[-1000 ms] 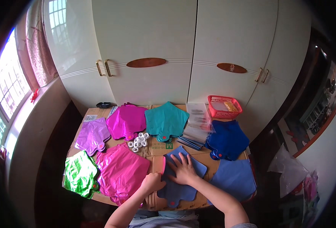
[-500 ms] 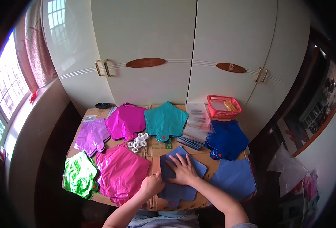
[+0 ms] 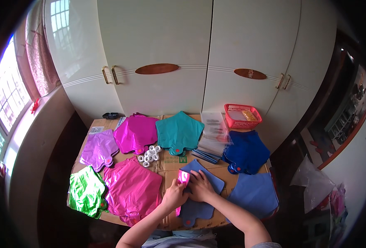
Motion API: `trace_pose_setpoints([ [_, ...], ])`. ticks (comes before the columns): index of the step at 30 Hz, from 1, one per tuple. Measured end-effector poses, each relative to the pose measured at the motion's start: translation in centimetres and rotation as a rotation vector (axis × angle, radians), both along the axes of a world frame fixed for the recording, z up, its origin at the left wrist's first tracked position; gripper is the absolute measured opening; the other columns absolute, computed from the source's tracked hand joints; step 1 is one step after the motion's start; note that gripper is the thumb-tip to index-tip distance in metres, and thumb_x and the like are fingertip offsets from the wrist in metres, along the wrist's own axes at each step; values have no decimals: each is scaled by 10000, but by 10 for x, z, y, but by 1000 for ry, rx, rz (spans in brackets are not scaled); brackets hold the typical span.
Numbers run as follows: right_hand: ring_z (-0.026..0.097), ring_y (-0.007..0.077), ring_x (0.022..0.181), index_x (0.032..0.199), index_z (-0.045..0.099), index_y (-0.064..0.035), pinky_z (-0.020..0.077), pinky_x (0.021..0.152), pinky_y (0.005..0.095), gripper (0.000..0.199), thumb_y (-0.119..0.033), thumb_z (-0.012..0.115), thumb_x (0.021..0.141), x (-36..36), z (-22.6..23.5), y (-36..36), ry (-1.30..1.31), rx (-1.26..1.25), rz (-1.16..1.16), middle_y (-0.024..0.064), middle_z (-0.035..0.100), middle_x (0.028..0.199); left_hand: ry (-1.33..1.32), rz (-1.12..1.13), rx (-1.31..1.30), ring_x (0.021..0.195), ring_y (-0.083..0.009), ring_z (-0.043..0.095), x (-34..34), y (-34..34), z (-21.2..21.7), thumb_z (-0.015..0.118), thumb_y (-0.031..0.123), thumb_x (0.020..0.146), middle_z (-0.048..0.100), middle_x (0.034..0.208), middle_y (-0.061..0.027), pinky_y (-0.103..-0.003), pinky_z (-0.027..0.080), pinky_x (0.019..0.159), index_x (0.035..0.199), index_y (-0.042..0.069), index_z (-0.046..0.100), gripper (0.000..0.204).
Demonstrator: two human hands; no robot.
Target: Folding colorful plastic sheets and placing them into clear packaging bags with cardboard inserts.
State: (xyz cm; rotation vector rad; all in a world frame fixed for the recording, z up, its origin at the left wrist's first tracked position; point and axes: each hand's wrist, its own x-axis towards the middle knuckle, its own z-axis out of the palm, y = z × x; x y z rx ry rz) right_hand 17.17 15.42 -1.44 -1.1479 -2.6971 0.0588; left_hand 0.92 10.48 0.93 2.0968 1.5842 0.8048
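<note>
A flat, uninflated foil balloon (image 3: pixel 210 186) lies in front of me, matte blue side up, its rounded tab toward me. Along its left side, a shiny pink strip (image 3: pixel 183 177) is turned over onto the blue. My left hand (image 3: pixel 175 196) is closed, pinching this strip between thumb and fingers. Beside it, my right hand (image 3: pixel 201 188) rests on the blue surface with its fingers out, the tips near the fold. Just left of my left hand lies a stack of shiny pink foil balloons (image 3: pixel 134 184).
Green (image 3: pixel 86 191), lilac (image 3: pixel 99 148), magenta (image 3: pixel 136 132), teal (image 3: pixel 179 131) and dark blue (image 3: pixel 247 151) foil stacks ring the cardboard (image 3: pixel 170 167). White rolls (image 3: pixel 150 156), clear bags (image 3: pixel 214 126) and a red basket (image 3: pixel 231 122) sit farther back. A blue piece (image 3: pixel 255 194) lies right.
My left hand has moved right and up, bringing the balloon's left edge over so its pink side shows. My right hand's spread fingers have drawn closer together and moved slightly down.
</note>
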Motion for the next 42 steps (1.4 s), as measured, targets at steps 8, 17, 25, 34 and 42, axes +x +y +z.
trace_pose_setpoints([
  [8,422,297,1230,1018,628,-35,286,1072,447,311,-269,566,823,5,-13,13,218,17,33,121,519,1267,-15,-6,-12,744,-401,601,-2,-1,-11,612,139,682,527,961,-218,-461,518,682,808,-8,564,200],
  [17,554,308,907,696,586,11,438,828,401,238,-185,594,831,4,-17,19,637,-26,-32,145,598,921,1,-57,-83,829,-363,603,-3,1,-8,644,183,715,565,976,-201,-436,517,748,834,16,630,205],
  [25,526,308,904,720,592,10,425,835,396,199,-157,578,827,3,-17,16,558,55,-63,135,568,917,391,-386,112,1235,-286,436,-42,23,9,687,352,753,519,1286,-68,-404,385,990,1193,139,589,499],
  [34,503,325,898,763,558,0,404,836,421,162,-146,556,833,2,-25,17,527,95,-72,155,537,920,559,-479,98,1415,-334,144,-54,30,-4,616,699,679,249,1512,-108,-493,146,1123,1449,123,294,1014],
  [42,498,337,887,774,541,1,403,821,438,142,-130,555,826,2,-28,19,536,118,-65,158,529,913,568,-469,79,1420,-341,111,-51,26,-4,606,717,671,223,1518,-125,-504,111,1129,1460,130,266,1040],
])
